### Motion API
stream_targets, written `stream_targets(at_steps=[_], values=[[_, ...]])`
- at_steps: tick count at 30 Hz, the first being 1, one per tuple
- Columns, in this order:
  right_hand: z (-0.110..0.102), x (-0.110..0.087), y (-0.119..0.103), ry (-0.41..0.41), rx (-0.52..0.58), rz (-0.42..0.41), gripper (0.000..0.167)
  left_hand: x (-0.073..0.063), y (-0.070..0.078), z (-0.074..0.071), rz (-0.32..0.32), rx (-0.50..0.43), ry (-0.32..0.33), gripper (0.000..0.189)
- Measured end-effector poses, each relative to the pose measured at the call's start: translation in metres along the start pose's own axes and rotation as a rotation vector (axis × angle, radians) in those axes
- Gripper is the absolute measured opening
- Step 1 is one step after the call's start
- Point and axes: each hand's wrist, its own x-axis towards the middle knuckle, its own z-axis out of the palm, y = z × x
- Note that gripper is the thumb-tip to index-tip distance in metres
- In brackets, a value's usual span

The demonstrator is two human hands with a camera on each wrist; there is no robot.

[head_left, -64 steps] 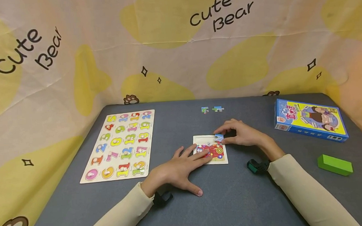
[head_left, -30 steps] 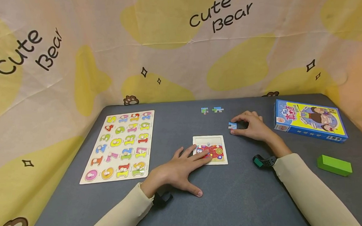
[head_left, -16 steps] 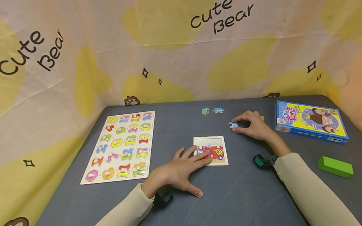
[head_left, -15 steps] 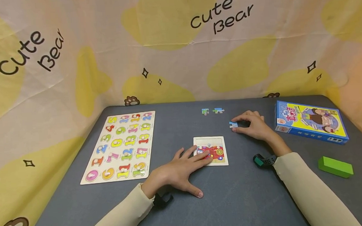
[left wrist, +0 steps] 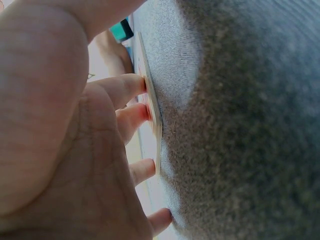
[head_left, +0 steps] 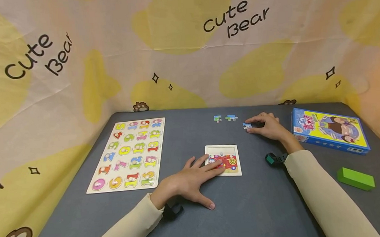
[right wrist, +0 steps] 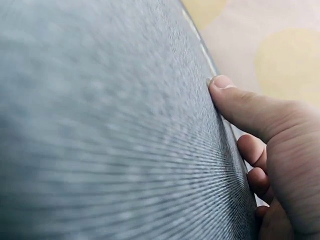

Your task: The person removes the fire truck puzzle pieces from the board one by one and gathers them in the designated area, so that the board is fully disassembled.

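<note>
My left hand (head_left: 194, 181) lies with spread fingers on the small jigsaw tray (head_left: 234, 149), its fingertips over the lower left of the picture. In the left wrist view the fingertips (left wrist: 137, 82) touch the tray's surface. A red vehicle picture (head_left: 230, 162) fills the lower part of the tray, while the upper part shows pale backing. To the right and behind the tray, my right hand (head_left: 269, 126) pinches a blue jigsaw piece (head_left: 246, 126) between thumb and fingers, low over the table. Two green-and-blue pieces, a smaller one (head_left: 217, 119) and a wider one (head_left: 231, 118), lie farther back.
A number peg board (head_left: 130, 154) lies on the left of the grey table (head_left: 244, 209). On the right are a blue and yellow box (head_left: 332, 129) and a green block (head_left: 356, 178). A patterned cloth (head_left: 180, 64) hangs behind the table's back edge.
My right hand has carried the blue jigsaw piece off the tray's upper right corner, rightward and back, then slightly farther back. The left hand has stayed on the tray.
</note>
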Motion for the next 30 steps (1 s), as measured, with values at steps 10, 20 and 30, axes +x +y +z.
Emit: stream_targets(at_steps=[10,20,30], values=[[-0.005,0.013,0.005,-0.017,0.009,0.055,0.039,-0.002,0.002,-0.003,0.001,-0.008,-0.004,0.106],[-0.005,0.02,0.005,-0.012,0.011,0.091,0.043,-0.002,0.002,-0.001,-0.001,-0.022,-0.01,0.106],[-0.005,0.028,0.007,-0.012,-0.017,0.116,0.046,0.0,0.001,-0.002,0.004,-0.021,-0.017,0.108]])
